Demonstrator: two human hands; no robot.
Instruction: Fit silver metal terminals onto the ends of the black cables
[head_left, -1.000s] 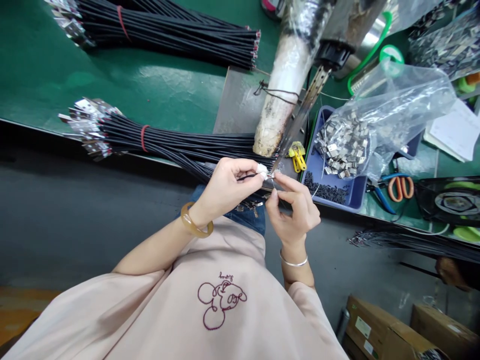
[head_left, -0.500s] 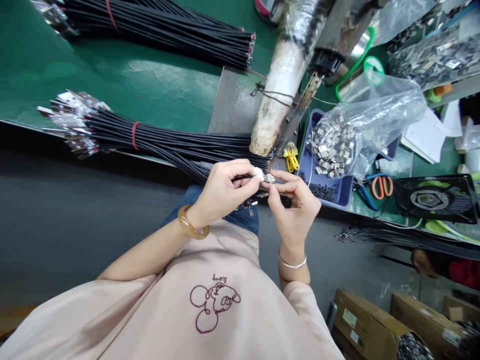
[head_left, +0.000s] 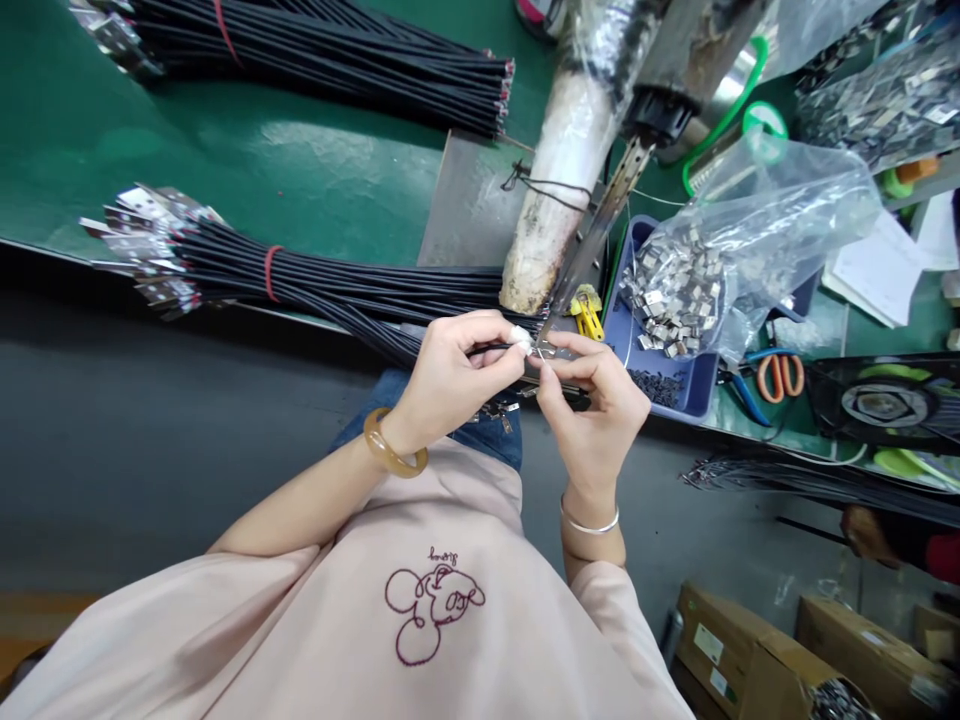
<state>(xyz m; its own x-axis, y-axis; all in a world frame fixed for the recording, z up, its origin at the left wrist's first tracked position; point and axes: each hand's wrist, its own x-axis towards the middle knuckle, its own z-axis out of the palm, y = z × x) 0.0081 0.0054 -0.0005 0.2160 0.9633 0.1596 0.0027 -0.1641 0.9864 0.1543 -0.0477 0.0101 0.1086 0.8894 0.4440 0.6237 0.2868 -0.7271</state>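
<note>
- Green bench (head_left: 322,190) fills the upper part of the view; a grey plate (head_left: 465,220) lies on it, beside a thick white tube (head_left: 559,150).
- The person's left hand (head_left: 472,362) pinches a black cable (head_left: 489,348) between thumb and forefinger; a white cover (head_left: 520,338) sits on a fingertip.
- The cable runs from left to right across the view, and its end points out of these fingertips toward the right hand (head_left: 592,395).
- The right hand has its thumb and finger pressed together on a thin wire (head_left: 542,355), just beside the cable's end.
- An iron (head_left: 596,238) slants down from the upper right, crossing the line of the cable, and its tip stands between both hands' fingertips.
- Both hands are close to this meeting point; whether the tip touches the cable, I cannot tell, because the fingers partly hide it.
- Behind the left hand lies a bundle (head_left: 375,285), along the bench edge; a tray (head_left: 701,390) is at the far side of the right hand.
</note>
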